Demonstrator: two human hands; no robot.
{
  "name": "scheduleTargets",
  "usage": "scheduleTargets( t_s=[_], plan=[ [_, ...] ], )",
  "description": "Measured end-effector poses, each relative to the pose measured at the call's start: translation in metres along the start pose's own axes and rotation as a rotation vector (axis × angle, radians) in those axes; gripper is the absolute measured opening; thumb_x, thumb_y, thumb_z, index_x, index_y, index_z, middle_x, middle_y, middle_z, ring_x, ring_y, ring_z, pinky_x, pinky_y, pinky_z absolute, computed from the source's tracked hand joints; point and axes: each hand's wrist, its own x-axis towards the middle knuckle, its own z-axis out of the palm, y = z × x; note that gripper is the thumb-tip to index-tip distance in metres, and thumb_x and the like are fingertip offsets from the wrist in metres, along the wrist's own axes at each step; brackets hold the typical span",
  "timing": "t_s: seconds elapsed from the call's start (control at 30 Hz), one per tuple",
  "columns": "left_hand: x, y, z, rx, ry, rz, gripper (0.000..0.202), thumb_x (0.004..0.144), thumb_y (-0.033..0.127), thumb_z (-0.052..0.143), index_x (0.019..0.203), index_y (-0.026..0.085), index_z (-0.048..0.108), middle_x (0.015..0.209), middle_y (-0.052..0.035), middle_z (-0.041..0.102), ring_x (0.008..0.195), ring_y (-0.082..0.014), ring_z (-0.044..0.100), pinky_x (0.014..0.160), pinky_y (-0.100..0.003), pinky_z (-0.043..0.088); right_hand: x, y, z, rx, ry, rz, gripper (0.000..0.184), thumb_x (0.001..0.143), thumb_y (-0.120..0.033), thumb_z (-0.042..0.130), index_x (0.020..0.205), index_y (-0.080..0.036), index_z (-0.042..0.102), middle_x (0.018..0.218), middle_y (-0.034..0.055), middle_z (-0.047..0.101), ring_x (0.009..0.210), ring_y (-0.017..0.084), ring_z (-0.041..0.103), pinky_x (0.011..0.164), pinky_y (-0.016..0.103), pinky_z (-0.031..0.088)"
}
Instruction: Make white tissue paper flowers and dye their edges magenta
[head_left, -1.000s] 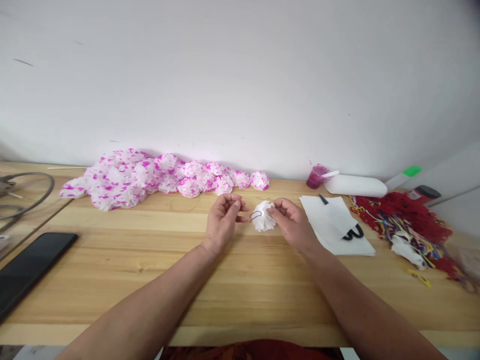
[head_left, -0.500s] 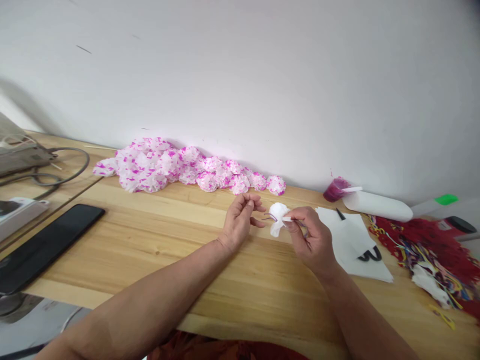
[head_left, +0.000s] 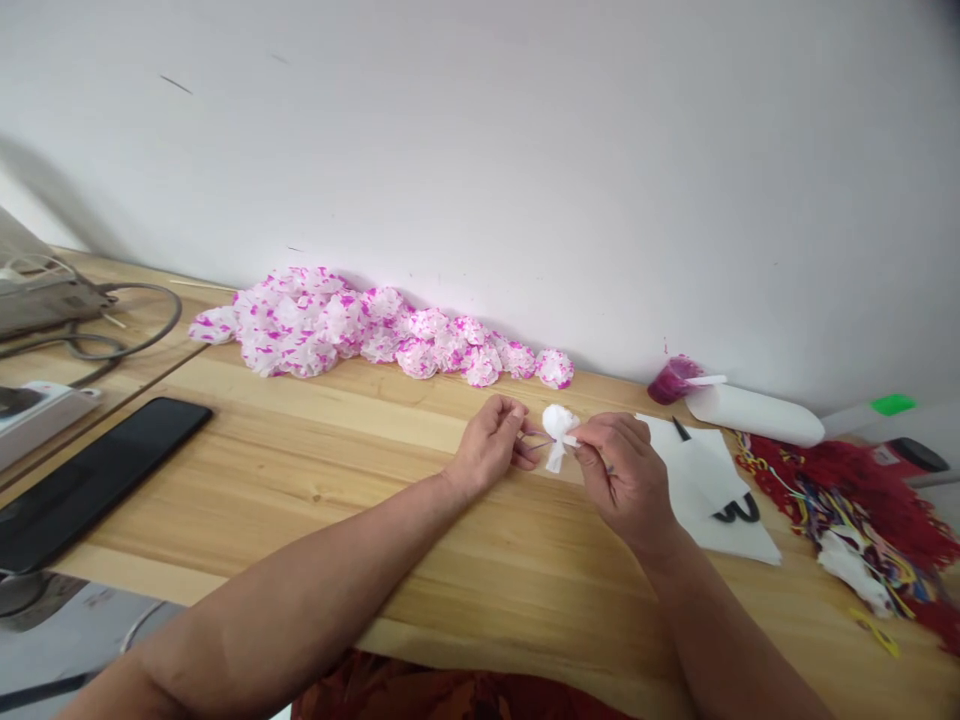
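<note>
A gathered piece of white tissue paper (head_left: pixel 559 422) is held just above the table, bunched at its middle with a thin dark string (head_left: pixel 538 438) round it. My right hand (head_left: pixel 624 470) pinches the paper at its right side. To the left, my left hand (head_left: pixel 491 445) is closed on the string's loose end, its thumb pressed against the fingers. Beyond both hands a row of white tissue-paper flowers (head_left: pixel 300 325) with magenta-tipped petals lies piled along the wall.
At right lie white paper sheets (head_left: pixel 742 535), partly covering black-handled scissors (head_left: pixel 742 508), beside a cup of magenta liquid (head_left: pixel 671 382), a white roll (head_left: pixel 754 412) and tangled coloured strings (head_left: pixel 862 500). A black phone (head_left: pixel 105 480) and a power strip (head_left: pixel 45 420) are at left.
My left hand has moved slightly right and closed on the string, which now runs taut between it and the tissue paper. My right hand keeps its pinch.
</note>
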Motion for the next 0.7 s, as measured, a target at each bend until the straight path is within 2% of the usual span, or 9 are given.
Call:
scheduleTargets(
  t_s=[0.1,0.23,0.37,0.43,0.5,0.6,0.7],
  plan=[
    [-0.001,0.002,0.0,0.078,-0.022,0.058,0.035,0.088,0.051,0.061,0.082,0.017,0.055,0.075,-0.0008,0.062,0.054,-0.0093,0.059,0.053,-0.022,0.05,-0.001,0.005,0.001,0.018,0.004,0.067,0.012,0.092,-0.014,0.056,0.098,-0.024,0.06,0.086,0.0039,0.066,0.084,0.022,0.06,0.08,0.038,0.045],
    [-0.003,0.004,0.0,0.138,-0.073,0.096,0.037,0.088,0.052,0.059,0.082,0.016,0.065,0.065,0.0006,0.06,0.052,-0.0089,0.051,0.051,-0.021,0.042,-0.001,0.007,0.001,0.03,0.016,0.114,0.011,0.094,-0.016,0.055,0.099,-0.024,0.06,0.089,0.0035,0.067,0.084,0.021,0.061,0.08,0.037,0.045],
    [0.0,0.001,-0.003,0.253,-0.081,0.05,0.034,0.086,0.048,0.061,0.076,0.017,0.068,0.055,0.0027,0.054,0.045,-0.0087,0.045,0.042,-0.019,0.034,0.002,0.006,-0.003,0.002,0.039,0.084,0.011,0.093,-0.015,0.055,0.098,-0.024,0.06,0.087,0.0034,0.067,0.082,0.021,0.061,0.08,0.038,0.044],
    [0.003,-0.002,-0.005,0.276,-0.059,0.009,0.024,0.085,0.04,0.063,0.085,0.017,0.07,0.057,0.0027,0.057,0.042,-0.008,0.044,0.039,-0.019,0.034,0.003,0.006,-0.005,-0.018,0.04,0.063,0.012,0.093,-0.014,0.054,0.097,-0.023,0.06,0.086,0.0039,0.066,0.082,0.021,0.06,0.08,0.038,0.044],
    [0.006,-0.002,-0.007,0.237,-0.014,-0.015,0.019,0.085,0.031,0.062,0.095,0.017,0.069,0.066,0.0007,0.062,0.046,-0.0089,0.051,0.039,-0.018,0.039,0.004,0.006,-0.007,-0.042,0.032,0.035,0.013,0.093,-0.012,0.054,0.097,-0.023,0.06,0.085,0.0041,0.066,0.083,0.021,0.06,0.08,0.039,0.044],
    [0.009,0.003,-0.007,0.083,0.053,-0.022,0.017,0.086,0.024,0.058,0.1,0.017,0.064,0.08,-0.0034,0.065,0.07,-0.0146,0.067,0.043,-0.018,0.047,0.002,0.004,-0.007,-0.07,0.001,-0.015,0.016,0.092,-0.01,0.056,0.099,-0.024,0.06,0.084,0.0031,0.067,0.086,0.022,0.062,0.083,0.039,0.042],
    [0.008,0.01,-0.005,-0.082,0.062,-0.063,0.014,0.088,0.024,0.057,0.1,0.017,0.061,0.085,-0.0048,0.063,0.077,-0.0175,0.071,0.04,-0.016,0.046,0.0,0.0,-0.005,-0.085,-0.044,-0.048,0.017,0.092,-0.01,0.058,0.101,-0.024,0.06,0.085,0.0024,0.069,0.091,0.022,0.062,0.085,0.04,0.04]
  ],
)
